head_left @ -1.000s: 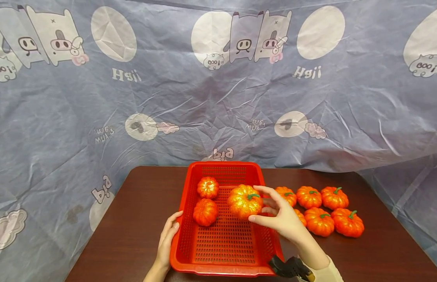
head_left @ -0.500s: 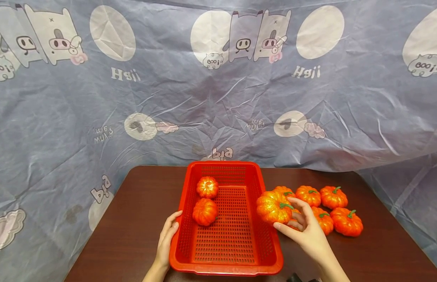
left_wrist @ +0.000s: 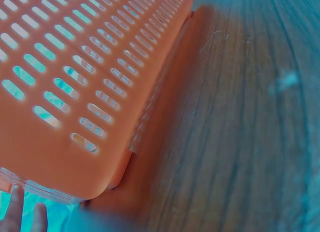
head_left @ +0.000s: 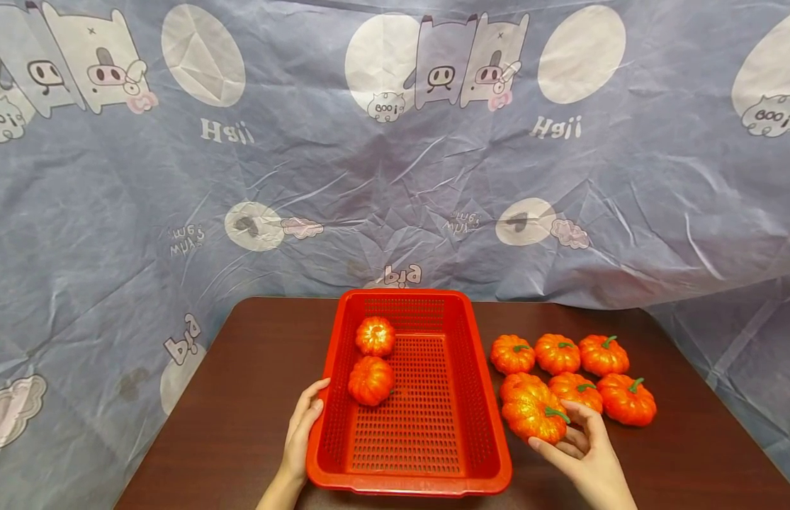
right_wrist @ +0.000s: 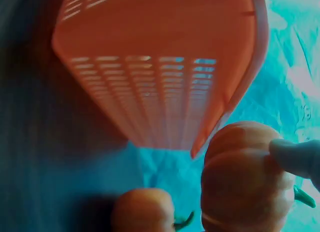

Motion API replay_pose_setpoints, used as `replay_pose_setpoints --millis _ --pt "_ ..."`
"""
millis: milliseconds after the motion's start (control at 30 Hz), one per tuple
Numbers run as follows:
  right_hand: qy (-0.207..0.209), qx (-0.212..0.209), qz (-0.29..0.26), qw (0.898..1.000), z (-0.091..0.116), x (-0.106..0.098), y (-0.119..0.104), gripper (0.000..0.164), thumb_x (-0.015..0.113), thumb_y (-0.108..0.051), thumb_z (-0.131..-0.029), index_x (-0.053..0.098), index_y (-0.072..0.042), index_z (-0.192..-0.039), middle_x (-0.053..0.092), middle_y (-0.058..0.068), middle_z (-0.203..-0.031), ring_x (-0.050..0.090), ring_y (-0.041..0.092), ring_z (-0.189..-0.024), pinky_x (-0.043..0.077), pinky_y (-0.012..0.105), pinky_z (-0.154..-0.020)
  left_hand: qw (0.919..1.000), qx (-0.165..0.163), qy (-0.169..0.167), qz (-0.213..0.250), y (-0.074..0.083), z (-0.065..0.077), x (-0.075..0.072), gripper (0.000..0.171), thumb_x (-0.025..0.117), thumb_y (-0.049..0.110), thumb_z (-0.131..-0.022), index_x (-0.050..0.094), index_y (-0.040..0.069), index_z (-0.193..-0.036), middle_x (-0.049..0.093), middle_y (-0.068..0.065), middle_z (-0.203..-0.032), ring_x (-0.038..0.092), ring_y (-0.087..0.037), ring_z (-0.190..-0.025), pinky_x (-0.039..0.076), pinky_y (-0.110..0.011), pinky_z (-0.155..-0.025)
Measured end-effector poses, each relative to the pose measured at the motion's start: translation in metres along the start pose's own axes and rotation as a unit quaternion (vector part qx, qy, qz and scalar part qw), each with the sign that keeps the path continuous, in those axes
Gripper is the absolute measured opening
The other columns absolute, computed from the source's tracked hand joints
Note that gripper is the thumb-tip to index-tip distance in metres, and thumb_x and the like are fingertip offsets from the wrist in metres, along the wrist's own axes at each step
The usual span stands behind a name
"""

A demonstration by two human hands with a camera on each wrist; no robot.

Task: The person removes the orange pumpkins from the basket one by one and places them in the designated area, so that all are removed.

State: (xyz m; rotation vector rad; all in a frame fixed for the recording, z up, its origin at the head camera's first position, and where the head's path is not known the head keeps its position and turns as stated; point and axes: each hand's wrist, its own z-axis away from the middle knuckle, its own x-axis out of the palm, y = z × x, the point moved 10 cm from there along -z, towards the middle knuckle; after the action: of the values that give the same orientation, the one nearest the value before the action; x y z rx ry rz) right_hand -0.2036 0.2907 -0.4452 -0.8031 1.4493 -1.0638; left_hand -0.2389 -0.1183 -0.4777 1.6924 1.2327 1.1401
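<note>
My left hand (head_left: 300, 429) rests against the left rim of the red plastic basket (head_left: 407, 484), its visible fingers fairly straight. Two of its fingertips show beside the rim at the lower left of the left wrist view. With thumb and fingers, my right hand (head_left: 586, 450) grips a shiny orange toy pumpkin (head_left: 530, 414) with a green stem, right of the basket. This pumpkin partly covers another orange pumpkin (head_left: 513, 382) behind it. Inside the basket, along its left side, lie two pumpkins, a far one (head_left: 375, 336) and a nearer one (head_left: 371, 381).
Several more orange pumpkins stand in two rows on the dark wooden table (head_left: 241, 404), including a back-right one (head_left: 604, 355) and a front-right one (head_left: 627, 401). A grey-blue printed cloth (head_left: 382, 184) hangs behind the table.
My right hand has carried the gripped pumpkin from over the basket, rightward and nearer to me, beside the row of pumpkins. The left hand and basket have stayed in place.
</note>
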Motion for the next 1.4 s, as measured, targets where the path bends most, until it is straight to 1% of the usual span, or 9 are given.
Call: replay_pose_setpoints --millis 100,167,300,433,767,933,1167,1267,1400 --pt "-0.009 0.037 0.021 0.999 0.002 -0.002 0.017 0.084 0.077 -0.018 -0.079 0.020 -0.002 -0.138 0.026 0.022 -0.137 0.049 -0.006 -0.088 0.047 0.017 -0.072 1.0000 0.003 0.000 0.002 0.000 0.000 0.000 0.038 0.028 0.010 -0.102 0.031 -0.006 -0.136 0.041 -0.019 -0.132 0.050 -0.021 -0.112 0.045 -0.030 -0.089" --pt "-0.018 0.054 0.036 0.998 0.004 -0.002 0.027 0.088 0.078 -0.020 -0.078 0.018 -0.002 -0.139 0.028 0.024 -0.136 0.051 -0.001 -0.091 0.047 0.019 -0.072 1.0000 0.004 -0.001 0.002 0.000 0.000 0.000 0.038 0.028 0.010 -0.102 0.031 -0.006 -0.136 0.041 -0.019 -0.132 0.050 -0.021 -0.112 0.045 -0.030 -0.089" --pt "-0.036 0.078 0.054 0.995 0.005 0.000 0.045 0.090 0.079 -0.021 -0.076 0.018 -0.001 -0.139 0.030 0.023 -0.135 0.056 0.024 -0.102 0.049 0.025 -0.072 1.0000 0.006 -0.004 0.003 0.001 0.000 0.001 0.038 0.028 0.010 -0.102 0.031 -0.006 -0.136 0.041 -0.019 -0.131 0.050 -0.021 -0.112 0.045 -0.031 -0.089" --pt "-0.052 0.092 0.070 0.992 0.005 0.003 0.056 0.092 0.079 -0.024 -0.076 0.018 0.001 -0.140 0.026 0.024 -0.138 0.049 0.042 -0.113 0.050 0.032 -0.076 1.0000 0.003 -0.002 0.003 0.001 0.000 0.000 0.038 0.028 0.010 -0.102 0.031 -0.006 -0.136 0.041 -0.019 -0.131 0.050 -0.021 -0.112 0.045 -0.031 -0.089" --pt "-0.073 0.088 0.077 0.990 0.001 0.007 0.068 0.093 0.082 -0.020 -0.072 0.021 0.005 -0.138 0.024 0.027 -0.139 0.049 0.044 -0.113 0.051 0.033 -0.075 1.0000 -0.004 0.002 -0.003 0.000 0.001 0.000 0.039 0.029 0.012 -0.102 0.031 -0.005 -0.137 0.041 -0.019 -0.131 0.050 -0.021 -0.112 0.045 -0.031 -0.088" --pt "-0.093 0.091 0.080 0.988 0.000 0.009 0.071 0.094 0.082 -0.020 -0.072 0.020 0.005 -0.138 0.023 0.028 -0.139 0.050 0.046 -0.112 0.052 0.038 -0.076 1.0000 -0.003 0.004 -0.002 0.000 0.000 0.000 0.039 0.029 0.011 -0.102 0.032 -0.005 -0.137 0.041 -0.020 -0.131 0.050 -0.022 -0.112 0.045 -0.031 -0.089" --pt "-0.120 0.047 0.157 0.979 -0.004 0.003 0.048 0.094 0.080 -0.027 -0.073 0.022 0.007 -0.139 0.028 0.031 -0.136 0.045 0.045 -0.116 0.049 0.040 -0.081 1.0000 -0.001 0.004 -0.006 0.002 0.000 0.000 0.039 0.029 0.011 -0.102 0.032 -0.005 -0.137 0.041 -0.021 -0.132 0.050 -0.022 -0.113 0.045 -0.031 -0.090" --pt "-0.104 -0.001 0.198 0.975 -0.008 0.000 0.021 0.092 0.079 -0.034 -0.075 0.027 0.006 -0.139 0.031 0.030 -0.135 0.044 0.046 -0.116 0.047 0.047 -0.084 1.0000 -0.001 0.004 -0.006 0.002 0.000 0.000 0.039 0.029 0.011 -0.102 0.032 -0.005 -0.136 0.041 -0.022 -0.131 0.050 -0.022 -0.112 0.045 -0.031 -0.089" --pt "-0.071 -0.080 0.208 0.972 -0.011 -0.001 -0.026 0.084 0.077 -0.035 -0.077 0.033 0.003 -0.137 0.039 0.026 -0.133 0.047 0.044 -0.115 0.045 0.049 -0.085 1.0000 -0.005 0.006 -0.005 0.001 0.000 0.000 0.039 0.029 0.012 -0.102 0.033 -0.005 -0.136 0.040 -0.023 -0.131 0.050 -0.022 -0.113 0.045 -0.031 -0.090"
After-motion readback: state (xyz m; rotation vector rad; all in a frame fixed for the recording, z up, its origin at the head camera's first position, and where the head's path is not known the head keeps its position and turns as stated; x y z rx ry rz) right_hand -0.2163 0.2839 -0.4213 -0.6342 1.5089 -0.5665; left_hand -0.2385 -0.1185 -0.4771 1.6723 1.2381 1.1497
